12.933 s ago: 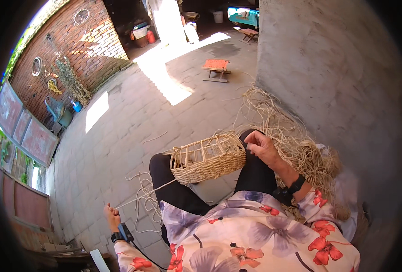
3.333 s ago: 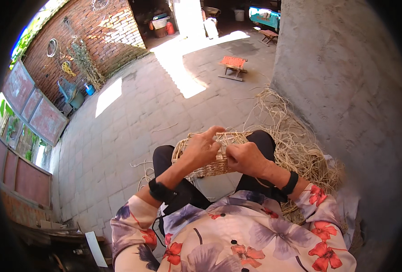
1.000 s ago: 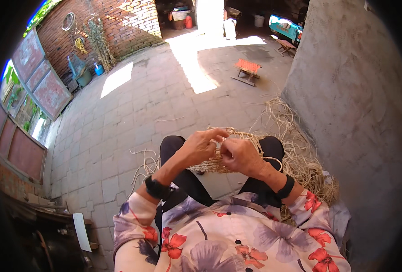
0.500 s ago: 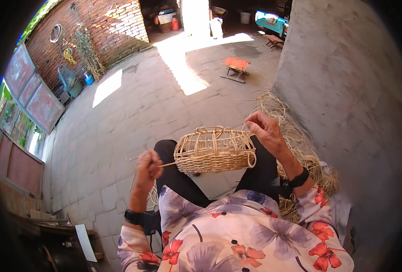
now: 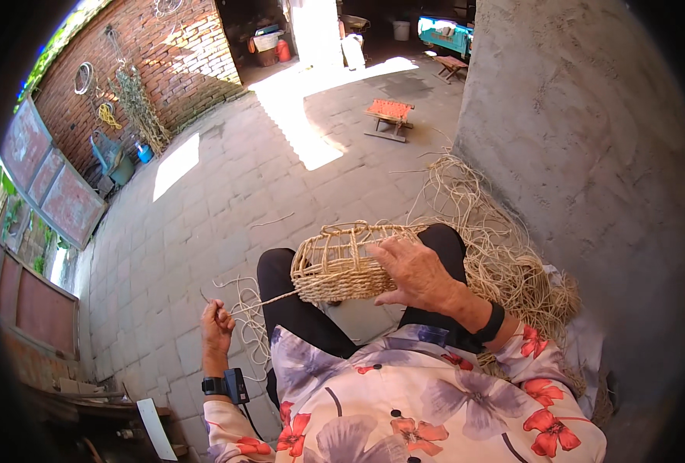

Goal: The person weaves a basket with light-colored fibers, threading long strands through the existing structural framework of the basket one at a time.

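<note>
A half-woven basket [image 5: 328, 284] of tan twisted cord rests across my thighs, its lower wall tightly woven and its upper part an open lattice. From its left side a cord [image 5: 271, 299] stretches taut to my left hand [image 5: 217, 319], which is closed round it out to the left of my knee. My right hand [image 5: 427, 279] lies over the basket's right end, fingers stretched out and thumb apart below. It covers much of that end, and whether the palm presses on the weave is hidden.
A large heap of loose cord [image 5: 512, 270] lies on the floor to my right, beside a rough plastered wall [image 5: 589, 139]. More loose strands [image 5: 248, 309] trail by my left knee. Ahead stands a folding stool [image 5: 390, 118] with an orange seat. Dark items sit at lower left.
My left hand has moved left and down, drawing out a longer length of cord. My right hand has come down and inward from beyond the basket onto its right end.
</note>
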`<state>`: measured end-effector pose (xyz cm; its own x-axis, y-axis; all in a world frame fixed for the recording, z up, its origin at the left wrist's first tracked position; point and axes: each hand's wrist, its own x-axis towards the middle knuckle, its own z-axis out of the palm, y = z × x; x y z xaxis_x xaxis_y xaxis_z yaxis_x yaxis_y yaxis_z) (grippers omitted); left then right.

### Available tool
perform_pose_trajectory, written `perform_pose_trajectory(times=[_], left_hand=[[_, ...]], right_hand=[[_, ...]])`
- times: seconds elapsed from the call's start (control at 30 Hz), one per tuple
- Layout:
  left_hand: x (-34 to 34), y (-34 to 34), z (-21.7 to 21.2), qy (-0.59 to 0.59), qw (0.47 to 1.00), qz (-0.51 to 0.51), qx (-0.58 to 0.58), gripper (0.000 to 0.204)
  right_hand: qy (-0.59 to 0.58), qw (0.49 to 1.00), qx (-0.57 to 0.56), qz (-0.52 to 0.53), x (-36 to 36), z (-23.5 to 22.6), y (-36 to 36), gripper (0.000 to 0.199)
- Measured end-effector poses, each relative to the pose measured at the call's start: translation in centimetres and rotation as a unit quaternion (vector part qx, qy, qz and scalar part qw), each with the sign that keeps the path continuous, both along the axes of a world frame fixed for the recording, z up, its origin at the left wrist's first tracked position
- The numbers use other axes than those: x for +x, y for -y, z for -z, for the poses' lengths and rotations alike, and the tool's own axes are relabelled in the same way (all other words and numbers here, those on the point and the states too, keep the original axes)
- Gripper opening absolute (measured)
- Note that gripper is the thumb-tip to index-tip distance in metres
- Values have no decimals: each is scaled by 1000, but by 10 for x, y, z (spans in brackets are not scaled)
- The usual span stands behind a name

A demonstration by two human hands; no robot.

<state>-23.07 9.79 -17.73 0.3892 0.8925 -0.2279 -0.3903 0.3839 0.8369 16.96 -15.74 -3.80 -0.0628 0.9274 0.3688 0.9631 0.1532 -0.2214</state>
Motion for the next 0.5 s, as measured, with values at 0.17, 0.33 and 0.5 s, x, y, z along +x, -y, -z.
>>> perform_pose_trajectory(times=[0.17, 0.33, 0.5], left_hand=[[4, 6, -3, -23, 999, -1, -33, 21], [15, 15, 5, -56, 997, -30, -47, 22], [23, 16, 6, -76, 996, -1, -54, 23]], right_hand=[[-42, 999, -26, 17, -3, 13, -3, 80], [-44, 999, -20, 11, -5, 14, -3, 72], [-36, 999, 3, -2, -3, 17, -3, 69]])
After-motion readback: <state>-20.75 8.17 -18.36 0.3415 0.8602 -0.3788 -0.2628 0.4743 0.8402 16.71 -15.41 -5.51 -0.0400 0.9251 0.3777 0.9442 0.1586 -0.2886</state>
